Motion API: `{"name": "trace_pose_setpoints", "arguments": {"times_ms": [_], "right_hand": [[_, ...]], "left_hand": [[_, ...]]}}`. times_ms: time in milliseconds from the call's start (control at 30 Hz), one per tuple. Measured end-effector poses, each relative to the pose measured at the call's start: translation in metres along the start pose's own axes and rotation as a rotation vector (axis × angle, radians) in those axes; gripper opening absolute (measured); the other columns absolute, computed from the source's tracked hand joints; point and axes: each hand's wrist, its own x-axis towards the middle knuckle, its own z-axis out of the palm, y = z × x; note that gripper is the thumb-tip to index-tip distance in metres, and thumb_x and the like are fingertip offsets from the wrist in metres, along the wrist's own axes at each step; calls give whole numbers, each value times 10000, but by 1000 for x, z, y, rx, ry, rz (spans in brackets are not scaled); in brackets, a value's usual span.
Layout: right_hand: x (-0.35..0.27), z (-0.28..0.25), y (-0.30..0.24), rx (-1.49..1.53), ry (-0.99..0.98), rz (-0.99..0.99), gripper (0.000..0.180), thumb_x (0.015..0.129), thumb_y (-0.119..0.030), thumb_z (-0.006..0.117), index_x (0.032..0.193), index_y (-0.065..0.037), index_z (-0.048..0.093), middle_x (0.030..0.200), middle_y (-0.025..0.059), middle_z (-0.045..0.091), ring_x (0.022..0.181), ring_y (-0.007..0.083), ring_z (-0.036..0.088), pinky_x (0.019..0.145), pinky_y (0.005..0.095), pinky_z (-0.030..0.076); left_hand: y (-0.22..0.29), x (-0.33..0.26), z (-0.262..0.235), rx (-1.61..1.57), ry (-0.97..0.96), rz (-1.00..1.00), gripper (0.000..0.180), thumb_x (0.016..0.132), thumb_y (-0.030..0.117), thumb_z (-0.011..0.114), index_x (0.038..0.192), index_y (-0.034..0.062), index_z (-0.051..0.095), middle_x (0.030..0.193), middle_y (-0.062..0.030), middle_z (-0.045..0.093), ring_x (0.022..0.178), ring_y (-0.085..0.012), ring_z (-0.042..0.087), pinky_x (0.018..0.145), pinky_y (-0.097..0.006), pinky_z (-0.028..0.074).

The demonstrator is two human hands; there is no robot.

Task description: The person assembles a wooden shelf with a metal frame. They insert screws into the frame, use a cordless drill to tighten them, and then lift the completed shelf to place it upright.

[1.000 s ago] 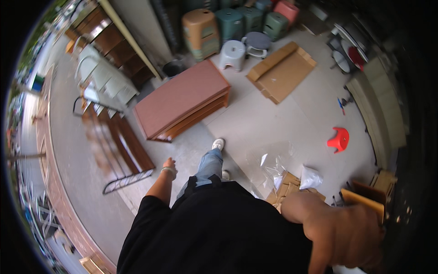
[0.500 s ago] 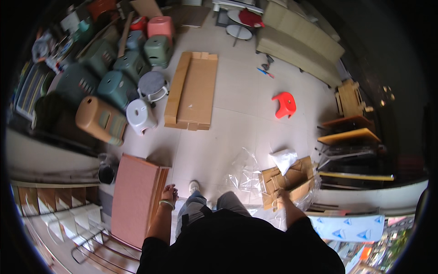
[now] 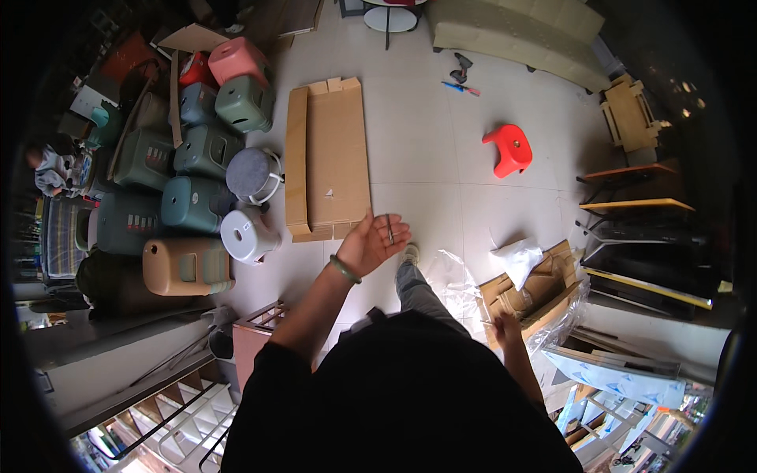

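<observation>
L hand is raised palm-up over the tiled floor, fingers spread apart, w/ a thin dark screw lying loose on the palm near the fingers; the grip isn't closed on it. A green bracelet sits on that wrist. R hand hangs low by the person's side, just beside the opened cardboard box w/ clear plastic wrap around it; can't tell if its grip is apart or together, too small and partly turned away. A white bag lies on top of the box.

Ahead of the L hand, flat on the floor, is a long flat light-wood panel w/ a raised edge strip on its left. To the left of it, a cluster of plastic stools and bins: white stool, grey-topped stool, tan bin on its side, teal and green ones behind, a pink one at the far end. Small red stool stands alone to the right, well apart. A blue-handled tool lies near a beige sofa at the top. Stacked wood panels on dark frames line the right edge. One shoe shows just below the L hand.
</observation>
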Motion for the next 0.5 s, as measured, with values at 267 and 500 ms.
{"name": "trace_pose_setpoints", "arguments": {"times_ms": [267, 500], "right_hand": [[129, 329, -338, -125, -691, -89, 313, 942, -297, 515, 1051, -6, 549, 887, 79, 581, 747, 168, 569, 672, 286, 474], [241, 425, -435, -325, -605, 58, 480, 950, -386, 476, 1182, 34, 500, 1092, 130, 571, 1035, 200, 555, 919, 332, 445]], "left_hand": [[76, 147, 59, -193, 118, 142, 613, 945, 561, 269, 1171, 46, 514, 1111, -109, 608, 1088, -272, 543, 969, -406, 396], [153, 286, 36, -267, 36, 251, 488, 964, 483, 322, 1165, 83, 516, 1105, -67, 594, 1052, -230, 545, 933, -394, 407]]}}
